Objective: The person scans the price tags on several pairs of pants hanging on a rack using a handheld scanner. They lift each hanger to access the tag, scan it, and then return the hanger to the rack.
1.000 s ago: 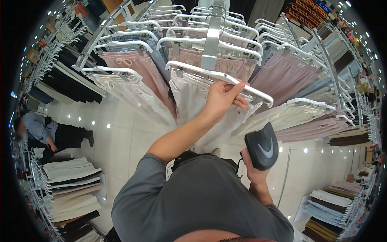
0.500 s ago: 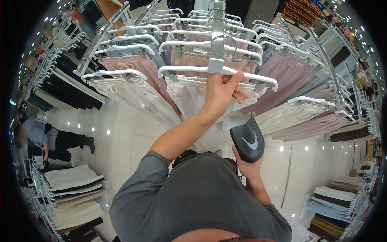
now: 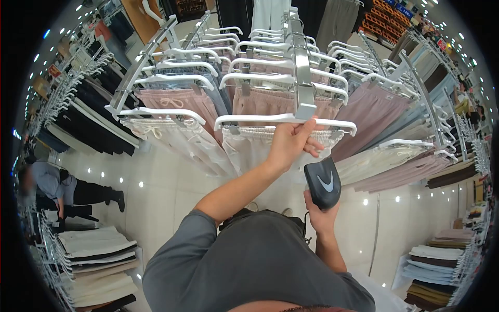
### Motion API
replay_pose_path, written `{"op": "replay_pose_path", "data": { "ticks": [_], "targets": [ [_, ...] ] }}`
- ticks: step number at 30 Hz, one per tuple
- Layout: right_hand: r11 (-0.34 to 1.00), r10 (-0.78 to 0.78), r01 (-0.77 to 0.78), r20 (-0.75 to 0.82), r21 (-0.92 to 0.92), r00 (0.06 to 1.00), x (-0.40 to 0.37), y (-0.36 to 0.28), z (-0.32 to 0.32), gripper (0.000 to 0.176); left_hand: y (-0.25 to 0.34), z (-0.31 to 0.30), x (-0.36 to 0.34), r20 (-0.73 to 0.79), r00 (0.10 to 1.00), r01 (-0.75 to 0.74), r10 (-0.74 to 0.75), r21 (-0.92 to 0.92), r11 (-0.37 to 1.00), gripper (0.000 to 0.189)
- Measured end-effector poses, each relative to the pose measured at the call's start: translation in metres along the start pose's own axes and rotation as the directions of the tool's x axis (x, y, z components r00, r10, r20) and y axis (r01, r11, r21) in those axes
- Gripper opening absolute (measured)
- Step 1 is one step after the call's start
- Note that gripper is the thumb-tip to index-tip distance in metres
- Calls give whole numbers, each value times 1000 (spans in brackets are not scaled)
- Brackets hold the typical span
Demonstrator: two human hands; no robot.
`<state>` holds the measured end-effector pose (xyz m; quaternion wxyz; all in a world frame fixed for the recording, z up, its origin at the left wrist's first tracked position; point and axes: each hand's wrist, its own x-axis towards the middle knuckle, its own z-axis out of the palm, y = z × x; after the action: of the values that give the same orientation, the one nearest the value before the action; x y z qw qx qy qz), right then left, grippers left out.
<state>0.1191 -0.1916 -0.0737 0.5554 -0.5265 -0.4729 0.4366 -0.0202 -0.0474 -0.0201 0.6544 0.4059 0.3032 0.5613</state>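
My left hand (image 3: 291, 143) is at the front of the middle rail, thumb and fingers closed on a white hanger (image 3: 249, 119). From that hanger's clips hang white elastic-waist pants (image 3: 249, 148), partly hidden behind my hand and forearm. Lower and to the right, my right hand (image 3: 323, 214) grips a black handheld scanner (image 3: 323, 183) with a grey curved mark on its back. Its head tilts up, just below the white pants, and hides part of my fingers. Pink pants (image 3: 260, 104) hang directly behind the white pair.
Metal rails (image 3: 304, 78) carry several hangers with pink, blue and white pants on both sides. Folded clothes (image 3: 96, 242) are stacked at lower left, with another folded stack (image 3: 431, 265) at lower right. A person (image 3: 57, 182) stands at the left on the tiled floor.
My view has shifted, so the rack sits lower in the frame. My left hand stays on the white hanger. The scanner in my right hand has turned more upright, nearer the left hand.
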Motion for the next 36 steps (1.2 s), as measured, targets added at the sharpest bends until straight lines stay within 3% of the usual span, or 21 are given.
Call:
{"op": "replay_pose_path", "data": {
  "ticks": [1,3,5,6,7,8,9,10,12,13,15,16,20,22,29,31,36],
  "targets": [
    [1000,-9,9,-3,-3,1000,1,1,3,22,2,-5,0,7,1000,-6,6,4,1000,48],
    [1000,-17,17,-9,-6,1000,3,2,9,22,3,-16,-5,66,988,133,-137,65,989,44],
    [1000,5,-5,-47,6,999,4,4,14,21,8,-24,-20,7,994,108,-110,112,988,38],
    [1000,1,-1,-50,6,999,5,5,17,21,16,-38,-32,-5,999,45,-46,352,935,33],
    [1000,-11,10,-72,-4,997,6,5,19,20,23,-51,-41,0,1000,-18,22,569,822,35],
    [1000,-25,24,-94,-14,995,7,6,21,19,22,-63,-49,62,946,-275,318,674,685,35],
    [999,-39,38,-100,-16,994,11,4,22,19,22,-74,-50,162,801,-484,577,743,463,40],
    [997,-50,46,-78,-60,996,12,2,24,14,33,-83,-50,171,794,-497,584,736,459,40],
    [992,-43,37,-45,-120,998,13,5,26,15,59,-92,-50,282,670,-546,687,814,198,15],
    [992,-52,46,-50,-119,997,12,5,29,15,71,-90,-45,288,664,-554,690,810,194,15],
    [978,-115,115,9,-172,993,13,2,35,19,95,-84,-31,392,550,-492,737,866,-93,13],
    [978,-109,110,16,-177,994,12,-1,37,21,99,-86,-33,398,643,-472,655,879,-71,24],
    [939,-149,156,45,-307,988,11,1,39,18,99,-94,-26,477,686,-525,549,847,-79,20],
    [934,-162,168,46,-317,986,10,0,40,19,96,-96,-25,414,759,-458,503,888,-41,19],
    [916,-175,215,145,-340,974,11,-3,29,29,87,-108,-20,436,753,-474,492,879,-53,18],
    [923,-175,210,136,-322,975,12,-4,24,30,83,-107,-18,494,652,-496,575,852,-169,16],
    [919,-192,229,145,-321,971,13,-2,3,34,87,-92,-15,520,587,-467,620,844,-265,18]
  ]
}}
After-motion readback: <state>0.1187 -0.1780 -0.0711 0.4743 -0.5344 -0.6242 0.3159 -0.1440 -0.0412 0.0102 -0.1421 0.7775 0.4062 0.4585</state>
